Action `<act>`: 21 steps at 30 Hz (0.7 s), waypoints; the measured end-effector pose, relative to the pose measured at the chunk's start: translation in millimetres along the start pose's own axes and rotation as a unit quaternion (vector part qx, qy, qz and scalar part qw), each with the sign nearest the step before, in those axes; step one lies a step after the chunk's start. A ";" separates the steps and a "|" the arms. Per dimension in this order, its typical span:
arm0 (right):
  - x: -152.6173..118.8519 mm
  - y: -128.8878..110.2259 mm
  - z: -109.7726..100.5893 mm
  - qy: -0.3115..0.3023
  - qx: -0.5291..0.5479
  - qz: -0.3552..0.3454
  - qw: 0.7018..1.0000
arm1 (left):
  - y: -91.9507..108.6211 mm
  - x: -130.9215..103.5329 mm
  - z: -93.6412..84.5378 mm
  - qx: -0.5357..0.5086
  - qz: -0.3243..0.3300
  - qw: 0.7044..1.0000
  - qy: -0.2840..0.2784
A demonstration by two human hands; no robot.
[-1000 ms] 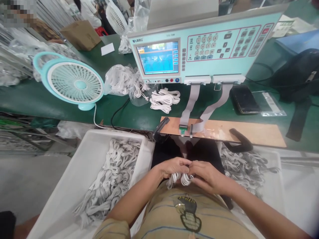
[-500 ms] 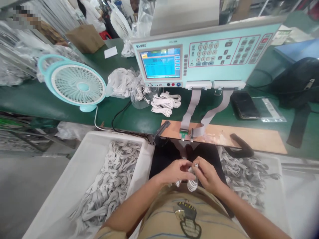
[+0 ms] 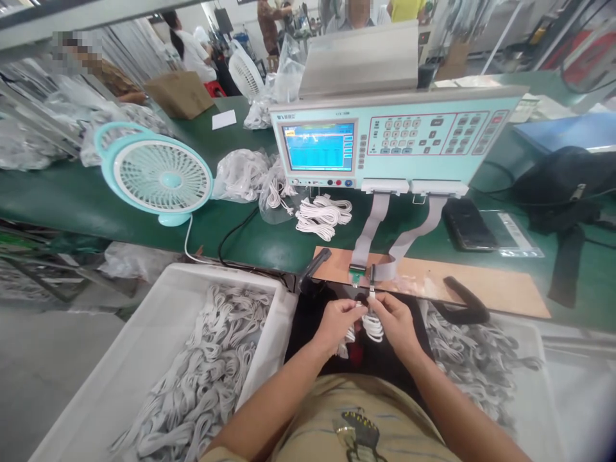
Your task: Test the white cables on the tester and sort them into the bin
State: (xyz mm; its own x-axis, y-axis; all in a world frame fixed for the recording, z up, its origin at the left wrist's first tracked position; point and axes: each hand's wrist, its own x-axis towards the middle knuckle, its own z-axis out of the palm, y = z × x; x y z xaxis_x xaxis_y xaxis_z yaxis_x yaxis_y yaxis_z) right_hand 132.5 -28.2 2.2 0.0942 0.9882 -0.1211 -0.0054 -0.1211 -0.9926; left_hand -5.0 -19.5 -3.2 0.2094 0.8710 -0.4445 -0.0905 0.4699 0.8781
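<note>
A coiled white cable (image 3: 373, 328) hangs between my hands just below the bench edge. My right hand (image 3: 394, 321) pinches one of its plugs, right at the connector board (image 3: 372, 274) on the right ribbon lead; whether the plug is fully seated I cannot tell. The fingers of my left hand (image 3: 339, 324) are closed round the cable's other end, just below the green connector board (image 3: 357, 274). Grey ribbon cables (image 3: 368, 228) run from both boards up to a pale-green tester (image 3: 409, 147) with a lit blue screen.
A white bin (image 3: 158, 321) of bundled cables stands at left, another bin (image 3: 524, 359) at right. On the bench are a fan (image 3: 163, 179), cable bundles (image 3: 325, 217), a phone (image 3: 469, 224) and a wooden strip (image 3: 500, 289) with black clamps. Other people are in the background.
Both hands have moved up and away from my body to the boards, carrying the cable. The right-hand plug now meets the right board. The view has tilted up, showing more background.
</note>
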 end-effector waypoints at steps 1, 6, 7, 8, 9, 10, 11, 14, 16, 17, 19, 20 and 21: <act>0.2 0.4 1.1 0.002 0.006 0.002 1.000 | 1.1 0.1 -0.4 -0.020 -0.013 1.000 -0.007; 1.1 1.8 1.8 -0.002 0.016 0.006 1.000 | 10.9 -2.4 -3.1 -0.006 -0.024 0.999 -0.035; 1.1 1.5 1.6 -0.001 0.016 0.008 1.000 | 12.4 -2.7 -4.0 0.009 -0.016 0.999 -0.037; 1.0 0.8 1.7 0.000 0.016 0.009 1.000 | 13.8 -2.7 -5.4 0.027 -0.007 0.999 -0.042; 0.8 -0.2 2.0 0.002 0.018 0.010 1.000 | 15.2 -2.6 -7.2 0.048 0.005 0.998 -0.048; 0.5 -1.5 2.6 0.004 0.022 0.012 1.000 | 16.9 -2.2 -9.4 0.072 0.019 0.996 -0.058; 0.3 -3.0 3.5 0.006 0.030 0.018 0.999 | 19.0 -1.8 -11.9 0.098 0.035 0.992 -0.071; 0.3 -7.5 7.7 0.009 0.078 0.066 0.995 | 26.2 -0.3 -19.7 0.162 0.064 0.977 -0.123; 0.9 -9.5 10.5 0.018 0.106 0.097 0.989 | 29.5 1.3 -22.4 0.180 0.082 0.971 -0.133; 1.4 -10.2 11.5 0.027 0.112 0.102 0.988 | 29.8 2.3 -22.5 0.182 0.100 0.971 -0.121; 2.7 -10.7 12.1 0.043 0.109 0.095 0.989 | 27.6 4.6 -20.6 0.168 0.146 0.972 -0.075; 3.3 -10.7 11.7 0.045 0.102 0.087 0.990 | 25.3 5.7 -18.9 0.153 0.163 0.973 -0.051; 4.0 -10.5 11.0 0.042 0.095 0.080 0.991 | 22.6 6.9 -17.1 0.137 0.172 0.975 -0.032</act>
State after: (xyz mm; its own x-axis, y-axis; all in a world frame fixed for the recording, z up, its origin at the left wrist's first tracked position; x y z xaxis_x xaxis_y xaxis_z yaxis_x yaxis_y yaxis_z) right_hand 122.0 -22.0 12.1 0.1603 0.9451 -0.2848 -0.2131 -0.2486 -0.9449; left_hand -22.2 -0.5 10.5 0.2730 0.9556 -0.1110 0.0957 0.0878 0.9915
